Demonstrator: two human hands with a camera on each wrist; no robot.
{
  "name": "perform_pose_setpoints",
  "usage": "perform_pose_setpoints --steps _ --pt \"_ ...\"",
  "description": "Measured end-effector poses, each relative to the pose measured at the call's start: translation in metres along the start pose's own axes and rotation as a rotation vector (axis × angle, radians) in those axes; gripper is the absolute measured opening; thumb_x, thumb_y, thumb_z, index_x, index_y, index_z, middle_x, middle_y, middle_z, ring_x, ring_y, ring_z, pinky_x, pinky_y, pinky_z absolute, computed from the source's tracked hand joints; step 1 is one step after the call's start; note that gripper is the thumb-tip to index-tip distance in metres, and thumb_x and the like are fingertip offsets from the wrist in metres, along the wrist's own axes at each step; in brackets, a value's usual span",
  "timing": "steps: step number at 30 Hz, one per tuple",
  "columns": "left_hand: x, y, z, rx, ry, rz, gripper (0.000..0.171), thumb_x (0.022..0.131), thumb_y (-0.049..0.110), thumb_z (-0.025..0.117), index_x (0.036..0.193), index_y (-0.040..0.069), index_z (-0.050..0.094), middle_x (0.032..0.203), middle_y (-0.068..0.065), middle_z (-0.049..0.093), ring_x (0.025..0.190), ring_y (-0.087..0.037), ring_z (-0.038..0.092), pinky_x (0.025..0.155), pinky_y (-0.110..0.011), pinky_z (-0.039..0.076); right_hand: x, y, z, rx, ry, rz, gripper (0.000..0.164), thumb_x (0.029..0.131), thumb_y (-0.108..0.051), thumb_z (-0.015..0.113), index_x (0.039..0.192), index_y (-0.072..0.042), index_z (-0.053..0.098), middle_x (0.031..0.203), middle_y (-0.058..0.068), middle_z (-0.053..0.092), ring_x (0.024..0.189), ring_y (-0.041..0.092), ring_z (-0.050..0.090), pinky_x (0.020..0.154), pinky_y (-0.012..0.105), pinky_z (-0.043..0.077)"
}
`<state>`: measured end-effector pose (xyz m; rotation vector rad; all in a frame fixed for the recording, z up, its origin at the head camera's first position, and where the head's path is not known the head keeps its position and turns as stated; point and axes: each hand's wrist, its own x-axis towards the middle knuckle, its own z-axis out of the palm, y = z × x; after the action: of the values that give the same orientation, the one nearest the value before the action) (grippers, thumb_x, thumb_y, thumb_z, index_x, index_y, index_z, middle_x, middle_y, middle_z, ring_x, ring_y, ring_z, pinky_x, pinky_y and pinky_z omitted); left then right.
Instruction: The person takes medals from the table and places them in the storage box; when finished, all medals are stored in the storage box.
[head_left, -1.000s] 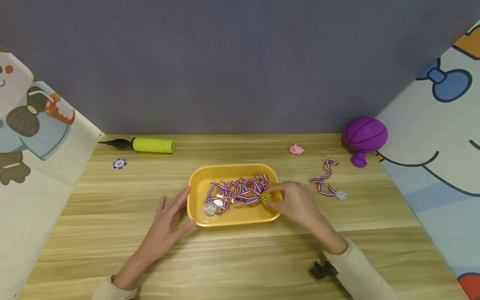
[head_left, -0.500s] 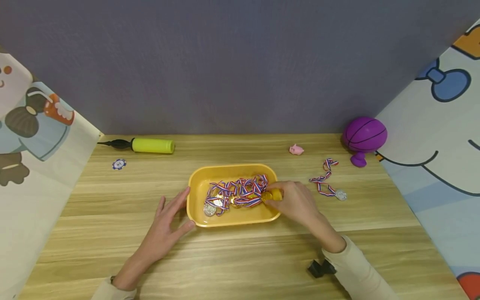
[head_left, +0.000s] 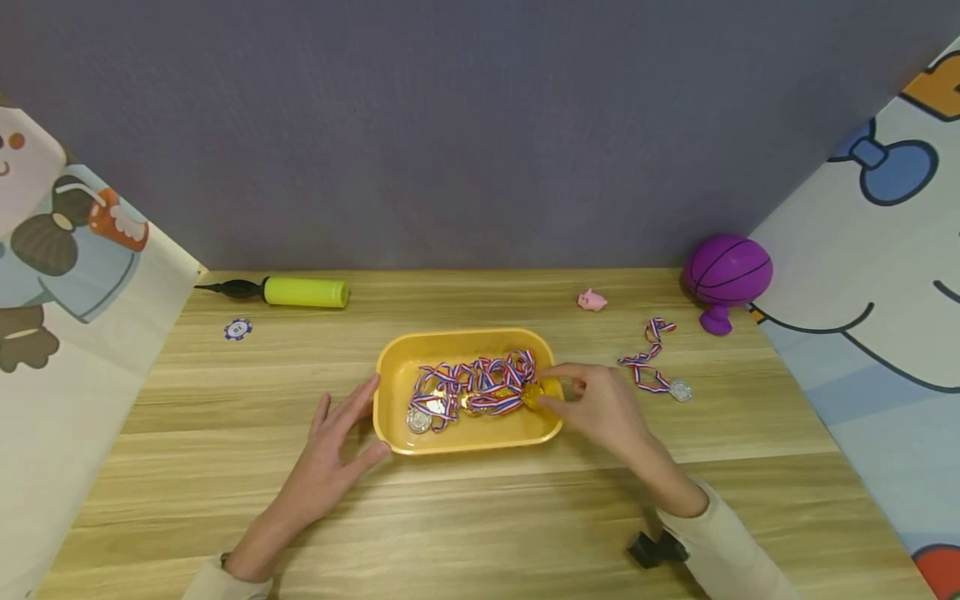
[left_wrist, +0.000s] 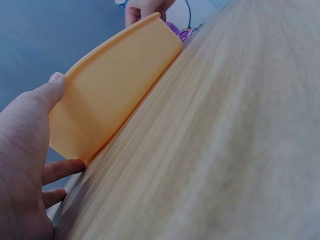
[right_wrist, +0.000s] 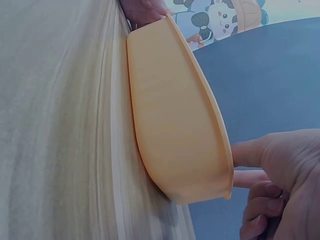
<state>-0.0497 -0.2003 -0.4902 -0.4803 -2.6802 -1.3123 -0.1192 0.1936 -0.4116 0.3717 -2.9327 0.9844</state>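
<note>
A yellow plastic basin [head_left: 465, 447] stands on the wooden table. Inside lie several medals with striped red, white and blue ribbons [head_left: 495, 402], among them a silver medal [head_left: 419, 420] at the left and a gold medal [head_left: 532, 395] at the right. My left hand [head_left: 322, 467] rests against the basin's left end, fingers fairly straight; in the left wrist view its thumb touches the rim. Over the right rim reaches my right hand [head_left: 603, 410], its thumb and index finger spread beside the gold medal. The right wrist view shows its other fingers curled, while the basin wall hides both fingertips.
A silver medal on a ribbon [head_left: 680, 391] lies right of the basin. Behind are a pink pig figure [head_left: 592, 300] and a purple ball [head_left: 727, 270]. A yellow-green hand pump [head_left: 303, 292] and a poker chip [head_left: 237, 329] lie at the back left.
My right hand first closes in around the gold medal, then draws back slightly to the right with thumb and index finger wider apart. The left hand keeps its place at the basin.
</note>
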Motion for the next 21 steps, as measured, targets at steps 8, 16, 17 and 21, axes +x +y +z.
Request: perform_pose_setpoints --steps 8,16,17,21 --pt "-0.001 0.0 0.0 -0.001 0.003 -0.003 0.091 0.102 0.032 0.08 0.178 0.031 0.029 0.172 -0.01 0.048 0.16 -0.049 0.039 0.135 -0.069 -0.005 -0.007 0.004 -0.007 0.064 0.076 -0.031 0.028 0.088 -0.017 0.096 0.114 -0.011 0.088 0.06 -0.012 0.029 0.055 0.004 0.023 0.05 0.023 0.021" --pt "0.0 0.0 0.0 -0.004 0.0 -0.01 0.091 0.103 0.031 0.08 0.178 0.031 0.028 0.171 -0.011 0.049 0.16 -0.049 0.039 0.135 -0.069 -0.005 -0.013 0.012 -0.018 0.1 0.224 -0.119 0.028 0.083 -0.009 0.099 0.109 -0.009 0.088 0.06 -0.012 0.03 0.055 0.0 0.025 0.049 0.024 0.026" --pt "0.0 0.001 0.0 -0.004 0.0 -0.011 0.091 0.103 0.032 0.08 0.178 0.031 0.028 0.171 -0.011 0.049 0.16 -0.049 0.038 0.135 -0.069 -0.005 -0.013 0.013 -0.019 0.11 0.24 -0.133 0.029 0.082 -0.007 0.099 0.109 -0.008 0.088 0.059 -0.012 0.03 0.055 0.0 0.025 0.048 0.023 0.026" --pt "0.0 0.002 0.0 -0.006 -0.001 -0.008 0.091 0.102 0.032 0.08 0.178 0.031 0.029 0.171 -0.011 0.05 0.16 -0.05 0.039 0.135 -0.068 -0.006 -0.016 0.018 -0.025 0.143 0.291 -0.173 0.029 0.08 -0.002 0.098 0.107 -0.006 0.087 0.058 -0.012 0.031 0.055 -0.002 0.024 0.045 0.022 0.025"
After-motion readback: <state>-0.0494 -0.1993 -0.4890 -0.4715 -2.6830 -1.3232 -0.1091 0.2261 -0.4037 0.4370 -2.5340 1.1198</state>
